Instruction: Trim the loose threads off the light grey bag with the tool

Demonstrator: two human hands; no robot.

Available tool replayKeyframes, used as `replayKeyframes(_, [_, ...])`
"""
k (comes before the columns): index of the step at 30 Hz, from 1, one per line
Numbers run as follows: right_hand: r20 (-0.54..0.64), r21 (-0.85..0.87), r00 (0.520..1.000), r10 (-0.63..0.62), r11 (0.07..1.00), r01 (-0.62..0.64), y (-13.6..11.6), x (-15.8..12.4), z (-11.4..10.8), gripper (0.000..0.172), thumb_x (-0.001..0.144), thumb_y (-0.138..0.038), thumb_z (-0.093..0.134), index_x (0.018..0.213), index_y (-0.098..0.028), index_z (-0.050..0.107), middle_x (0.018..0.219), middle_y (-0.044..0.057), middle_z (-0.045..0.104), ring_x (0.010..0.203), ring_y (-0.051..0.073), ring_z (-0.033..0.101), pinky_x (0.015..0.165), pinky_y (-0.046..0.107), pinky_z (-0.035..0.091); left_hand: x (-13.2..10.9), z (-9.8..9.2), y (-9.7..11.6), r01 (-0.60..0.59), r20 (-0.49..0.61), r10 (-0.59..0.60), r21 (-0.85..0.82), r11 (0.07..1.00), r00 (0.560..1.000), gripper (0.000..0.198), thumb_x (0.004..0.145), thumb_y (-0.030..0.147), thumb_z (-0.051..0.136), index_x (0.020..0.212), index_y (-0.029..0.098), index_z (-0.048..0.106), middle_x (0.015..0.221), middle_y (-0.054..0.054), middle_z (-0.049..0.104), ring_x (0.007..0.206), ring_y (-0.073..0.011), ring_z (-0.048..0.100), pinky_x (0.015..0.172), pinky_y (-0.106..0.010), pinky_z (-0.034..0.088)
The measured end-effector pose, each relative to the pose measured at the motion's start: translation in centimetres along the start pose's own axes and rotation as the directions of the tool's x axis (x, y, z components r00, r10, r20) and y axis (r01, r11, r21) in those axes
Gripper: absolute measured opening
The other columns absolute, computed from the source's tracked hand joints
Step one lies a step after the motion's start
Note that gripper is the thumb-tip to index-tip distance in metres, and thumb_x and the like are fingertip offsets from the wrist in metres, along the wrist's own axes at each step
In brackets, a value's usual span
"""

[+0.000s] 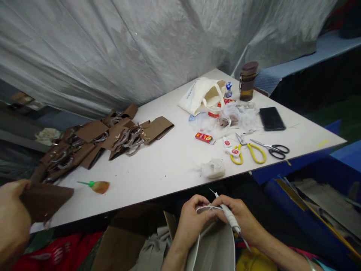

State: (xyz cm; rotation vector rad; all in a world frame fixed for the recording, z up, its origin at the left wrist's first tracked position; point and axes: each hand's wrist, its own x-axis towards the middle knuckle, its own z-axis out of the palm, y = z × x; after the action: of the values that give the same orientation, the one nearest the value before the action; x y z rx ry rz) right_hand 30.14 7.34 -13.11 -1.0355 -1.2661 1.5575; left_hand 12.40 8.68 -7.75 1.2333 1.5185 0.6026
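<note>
Pinching the white cord point(203, 207), the left hand point(191, 222) should hold it taut; right hand point(245, 220) fingers clasp what seems a slim tool point(231, 220).

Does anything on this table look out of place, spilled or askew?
The small bottle with a green nozzle lies on its side near the front edge of the table, not upright. The brown pieces sit in a loose, overlapping heap, and crumpled clear plastic spreads beside the cloth bag. Nothing looks spilled.

Smooth grey leatherlike piece point(214, 246), matt white tabletop point(169, 162), crinkled silvery plastic sheeting point(113, 45).
</note>
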Motion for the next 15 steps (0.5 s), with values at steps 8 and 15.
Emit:
replayKeyframes(8, [-0.052,-0.025,0.997,0.064,0.998,-0.065,1.1,0.3,0.3,0.026,0.091,-0.043,0.071,0.087,-0.017,0.072,0.069,-0.001,0.059,0.061,0.014,0.048,0.056,0.023,0.038,0.0,-0.1,-0.6,0.036,0.12,-0.02,-0.139,0.99,0.993,0.038,0.063,0.02,0.081,0.1,0.015,0.075,0.092,-0.003,0.076,0.087,-0.0214,0.065,0.077,-0.027,0.048])
replayKeyframes(15, [-0.046,-0.063,0.999,0.009,0.998,-0.012,1.8,0.5,0.8,0.03,0.096,-0.048,0.069,0.091,-0.019,0.073,0.071,0.0,0.063,0.063,0.015,0.053,0.058,0.024,0.041,0.1,-0.1,-1.3,0.048,0.104,-0.036,-0.116,0.992,0.994,0.025,0.078,0.026,0.075,0.099,0.016,0.083,0.099,-0.008,0.082,0.094,-0.028,0.073,0.085,-0.033,0.053])
